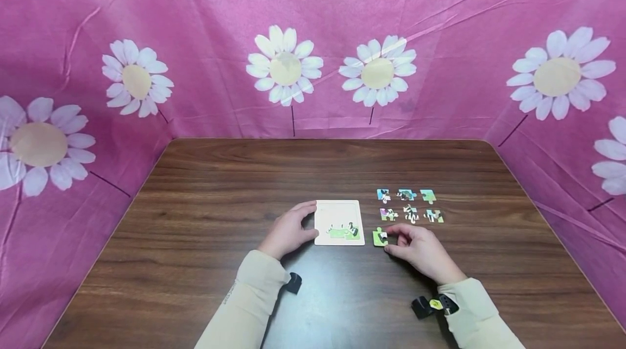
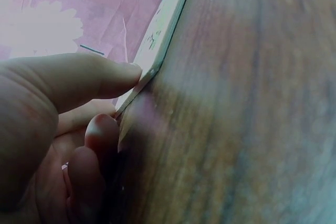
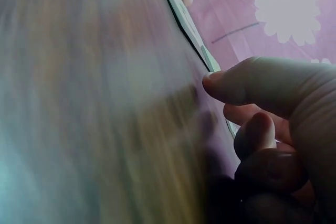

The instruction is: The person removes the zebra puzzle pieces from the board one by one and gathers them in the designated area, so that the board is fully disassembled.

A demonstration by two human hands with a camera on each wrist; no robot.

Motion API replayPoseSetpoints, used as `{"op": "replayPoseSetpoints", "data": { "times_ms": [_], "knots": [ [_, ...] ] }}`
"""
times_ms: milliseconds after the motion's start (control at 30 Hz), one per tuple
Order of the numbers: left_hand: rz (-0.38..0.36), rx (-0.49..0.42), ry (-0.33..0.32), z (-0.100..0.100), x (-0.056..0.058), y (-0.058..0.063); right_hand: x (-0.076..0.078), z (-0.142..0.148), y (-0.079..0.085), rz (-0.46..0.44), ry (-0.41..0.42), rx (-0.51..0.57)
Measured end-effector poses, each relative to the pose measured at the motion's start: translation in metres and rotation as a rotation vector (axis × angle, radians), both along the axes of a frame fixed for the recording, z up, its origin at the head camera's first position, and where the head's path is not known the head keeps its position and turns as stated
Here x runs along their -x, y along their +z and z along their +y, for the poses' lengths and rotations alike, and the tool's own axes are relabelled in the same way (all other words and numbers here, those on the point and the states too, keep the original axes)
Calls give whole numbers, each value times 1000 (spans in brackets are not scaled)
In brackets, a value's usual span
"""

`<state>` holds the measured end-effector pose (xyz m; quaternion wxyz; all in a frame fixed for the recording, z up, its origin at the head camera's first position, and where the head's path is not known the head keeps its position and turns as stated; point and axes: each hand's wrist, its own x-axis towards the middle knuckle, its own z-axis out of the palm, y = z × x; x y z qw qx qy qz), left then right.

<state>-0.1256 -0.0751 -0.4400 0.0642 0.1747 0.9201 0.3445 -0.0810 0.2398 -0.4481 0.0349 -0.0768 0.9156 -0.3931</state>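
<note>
A square, pale puzzle board (image 1: 338,223) lies flat on the table, with green and black-and-white pieces along the lower part of its recess. My left hand (image 1: 288,230) holds the board's left side, thumb at the near corner and forefinger at the far one. In the left wrist view the thumb (image 2: 113,77) presses the board's edge (image 2: 157,51). Just right of the board, my right hand (image 1: 419,248) pinches a green puzzle piece (image 1: 379,237) with a black-and-white patch between thumb and forefinger. In the right wrist view the thumb (image 3: 236,82) hides most of that piece.
Two rows of loose puzzle pieces, among them a green piece (image 1: 427,195) and a blue-and-white piece (image 1: 383,195), lie beyond the right hand. The brown wooden table (image 1: 235,175) ends at a pink cloth (image 1: 210,82) printed with daisies behind and at both sides.
</note>
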Motion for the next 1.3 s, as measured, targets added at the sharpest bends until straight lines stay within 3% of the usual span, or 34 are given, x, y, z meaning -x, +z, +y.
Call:
{"op": "replayPoseSetpoints", "data": {
  "times_ms": [867, 1167, 1300],
  "knots": [
    [10, 1, -6, 1, 1, 0, 0, 18, 7, -6, -38, -72],
    [9, -4, -5, 0, 1, -1, 0, 20, 3, -9, -33, 15],
    [2, -5, 1, -1, 1, -1, 1, 19, 2, 4, -27, 4]
  ]
}}
